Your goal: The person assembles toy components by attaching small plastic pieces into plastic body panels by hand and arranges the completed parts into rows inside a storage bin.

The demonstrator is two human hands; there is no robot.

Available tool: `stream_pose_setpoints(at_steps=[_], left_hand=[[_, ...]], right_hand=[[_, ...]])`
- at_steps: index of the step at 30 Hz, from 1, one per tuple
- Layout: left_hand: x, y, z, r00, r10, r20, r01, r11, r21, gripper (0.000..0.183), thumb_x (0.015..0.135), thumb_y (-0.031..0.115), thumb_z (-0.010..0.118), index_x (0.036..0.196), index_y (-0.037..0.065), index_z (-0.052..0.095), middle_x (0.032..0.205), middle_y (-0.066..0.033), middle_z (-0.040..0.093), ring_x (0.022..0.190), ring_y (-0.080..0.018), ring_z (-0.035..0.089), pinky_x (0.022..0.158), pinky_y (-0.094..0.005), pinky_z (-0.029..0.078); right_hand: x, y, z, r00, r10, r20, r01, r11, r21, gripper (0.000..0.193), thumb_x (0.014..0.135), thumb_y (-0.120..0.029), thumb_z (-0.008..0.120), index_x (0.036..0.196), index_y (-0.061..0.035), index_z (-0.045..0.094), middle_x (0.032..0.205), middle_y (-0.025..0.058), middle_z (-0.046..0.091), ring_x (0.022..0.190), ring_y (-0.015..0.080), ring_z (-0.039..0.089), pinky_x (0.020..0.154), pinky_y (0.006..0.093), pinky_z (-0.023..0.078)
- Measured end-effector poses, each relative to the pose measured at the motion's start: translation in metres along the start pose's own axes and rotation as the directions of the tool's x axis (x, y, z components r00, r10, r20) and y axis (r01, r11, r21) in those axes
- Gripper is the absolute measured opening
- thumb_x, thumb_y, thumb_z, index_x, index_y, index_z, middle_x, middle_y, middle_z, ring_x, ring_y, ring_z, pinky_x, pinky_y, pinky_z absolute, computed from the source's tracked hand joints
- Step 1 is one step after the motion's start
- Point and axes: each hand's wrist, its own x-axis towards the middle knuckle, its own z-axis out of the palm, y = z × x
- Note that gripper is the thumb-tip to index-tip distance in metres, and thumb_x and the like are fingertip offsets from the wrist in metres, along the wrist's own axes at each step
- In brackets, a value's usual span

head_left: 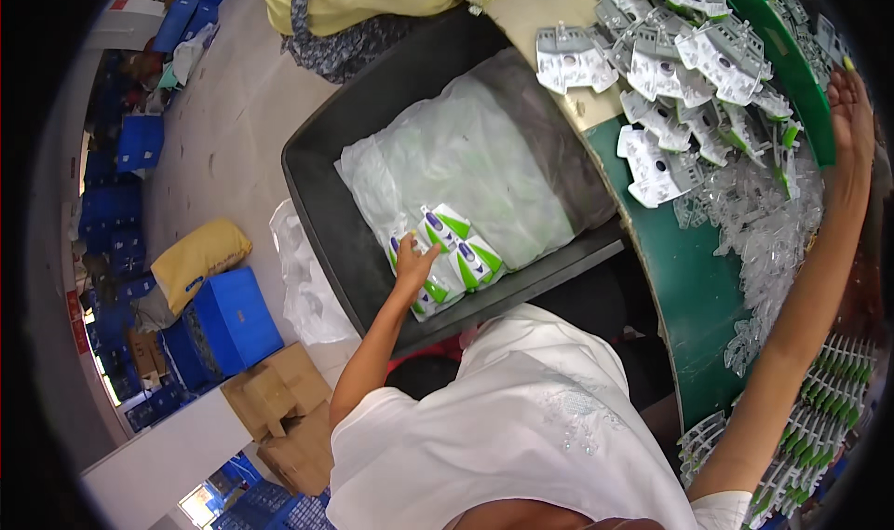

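Observation:
My left hand (413,264) reaches into a large black tub (321,223), its thumb and fingers apart over a small cluster of white, green and purple flat pieces (473,262). It touches the pieces at the cluster's left side. These lie on a cloudy plastic sheet (466,157) inside the tub. My right hand (849,115) is stretched out to the far right, beyond a green divider, with its fingers extended. A small yellow thing (848,62) shows at its fingertips; whether it is held is unclear.
Grey-white plastic housings (661,69) are heaped on the green-topped table (694,297), beside clear plastic parts (778,241). Racked white-green pieces (819,409) stand near my right arm. A blue bin (233,320), a yellow sack (200,260) and cardboard boxes (279,395) are on the left.

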Motion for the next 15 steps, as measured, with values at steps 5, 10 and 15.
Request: stream_pose_setpoints(at_steps=[5,10,15], left_hand=[[0.038,-0.01,0.044,0.938,-0.083,-0.336,0.113,0.991,0.072,0.091,0.063,0.035,0.075,0.133,0.002,0.027,0.13,-0.0229,0.033,0.119,-0.0358,0.036,0.099,-0.0403,0.032],[0.061,0.035,0.087,0.785,-0.434,-0.442,0.507,0.86,0.057,0.106,0.055,0.039,0.078,0.136,0.012,0.015,0.133,-0.0206,0.027,0.122,-0.0375,0.029,0.099,-0.045,0.029],[0.039,0.042,0.061,0.793,-0.374,-0.481,0.404,0.914,-0.046,0.104,0.052,0.035,0.079,0.134,0.01,0.019,0.129,-0.0215,0.032,0.119,-0.0371,0.034,0.099,-0.0436,0.032]], right_hand=[[-0.174,0.038,0.061,0.947,0.136,0.289,-0.202,0.957,0.21,0.019,0.089,-0.012,0.052,0.102,0.0024,0.055,0.078,0.0043,0.058,0.071,0.0116,0.056,0.054,0.0184,0.044],[-0.264,0.044,0.059,0.938,0.296,0.18,-0.34,0.886,0.317,0.016,0.089,-0.015,0.054,0.097,-0.002,0.056,0.075,-0.0002,0.056,0.065,0.009,0.052,0.051,0.0202,0.04],[-0.314,0.051,0.038,0.919,0.393,0.022,-0.383,0.881,0.276,0.021,0.085,-0.018,0.059,0.098,-0.0023,0.055,0.083,0.0035,0.059,0.062,0.0088,0.05,0.048,0.0203,0.039]])
